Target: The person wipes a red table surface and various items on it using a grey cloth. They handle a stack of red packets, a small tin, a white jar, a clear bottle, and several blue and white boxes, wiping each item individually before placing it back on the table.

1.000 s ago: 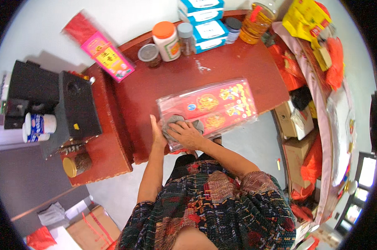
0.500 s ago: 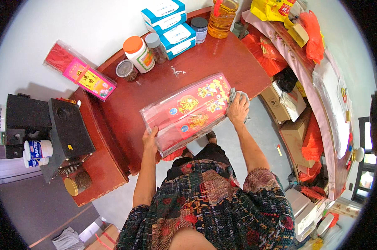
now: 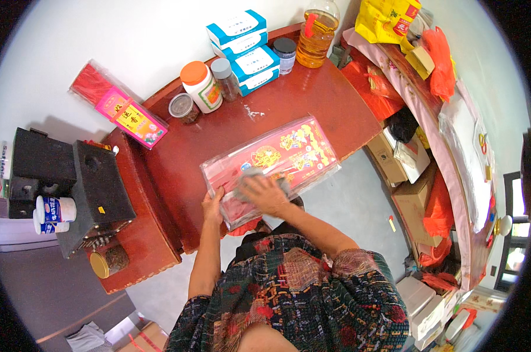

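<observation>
A flat red package (image 3: 303, 154) with gold print, in clear plastic wrap, lies tilted at the front edge of the red-brown table (image 3: 312, 94). My left hand (image 3: 213, 206) grips its near left corner, thumb on top and the other fingers hidden below. My right hand (image 3: 265, 195) presses a crumpled grey cloth (image 3: 252, 172) onto the package's left half, with the fingers bent over the cloth. The cloth hides part of the print.
Along the table's back stand a small lidded jar (image 3: 184, 109), an orange-capped white jar (image 3: 203, 88), blue-and-white tissue boxes (image 3: 253, 63) and an oil jug (image 3: 317, 38). Black speakers (image 3: 95, 182) are at the left. A cluttered shelf (image 3: 453, 135) lines the right.
My right hand has swept the cloth from the package's right end leftward and nearer to me, onto its left half. My left hand keeps its grip on the corner.
</observation>
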`<state>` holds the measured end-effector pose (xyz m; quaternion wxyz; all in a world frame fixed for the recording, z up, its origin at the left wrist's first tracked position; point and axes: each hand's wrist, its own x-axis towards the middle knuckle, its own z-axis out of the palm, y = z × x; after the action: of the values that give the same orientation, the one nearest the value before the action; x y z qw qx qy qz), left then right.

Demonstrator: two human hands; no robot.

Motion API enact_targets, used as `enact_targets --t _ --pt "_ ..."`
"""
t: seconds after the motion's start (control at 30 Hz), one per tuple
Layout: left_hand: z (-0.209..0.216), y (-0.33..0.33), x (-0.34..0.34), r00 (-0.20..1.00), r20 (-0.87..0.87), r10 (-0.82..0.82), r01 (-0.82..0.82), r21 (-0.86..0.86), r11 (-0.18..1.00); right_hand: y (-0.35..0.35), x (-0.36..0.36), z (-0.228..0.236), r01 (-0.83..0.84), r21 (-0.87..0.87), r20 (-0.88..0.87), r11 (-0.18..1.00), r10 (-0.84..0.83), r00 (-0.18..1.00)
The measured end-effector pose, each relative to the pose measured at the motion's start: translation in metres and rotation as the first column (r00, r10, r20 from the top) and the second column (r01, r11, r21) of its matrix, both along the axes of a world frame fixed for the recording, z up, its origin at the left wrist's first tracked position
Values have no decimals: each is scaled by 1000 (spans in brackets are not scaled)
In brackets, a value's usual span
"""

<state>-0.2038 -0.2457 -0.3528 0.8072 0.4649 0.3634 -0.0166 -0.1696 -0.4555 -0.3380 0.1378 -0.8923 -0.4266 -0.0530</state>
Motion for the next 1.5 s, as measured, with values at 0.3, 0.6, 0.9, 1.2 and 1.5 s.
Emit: enact_targets --t 0.3,0.6,0.9,1.2,1.5 --pt "-19 5 -5 999 38 23 -25 66 998 -91 130 21 796 -93 -22 598 -800 599" --pt "2 0 -2 998 27 54 -55 29 998 26 117 7 721 87 135 688 -725 675" --pt "-6 15 0 988 14 152 -138 -336 932 126 26 8 197 129 3 972 -199 980" --pt "-10 12 2 989 150 5 41 -306 951 19 -8 21 -232 4 31 973 232 972" --pt "19 -2 4 992 101 72 -68 -44 997 -100 83 8 533 -112 -13 839 -538 843"
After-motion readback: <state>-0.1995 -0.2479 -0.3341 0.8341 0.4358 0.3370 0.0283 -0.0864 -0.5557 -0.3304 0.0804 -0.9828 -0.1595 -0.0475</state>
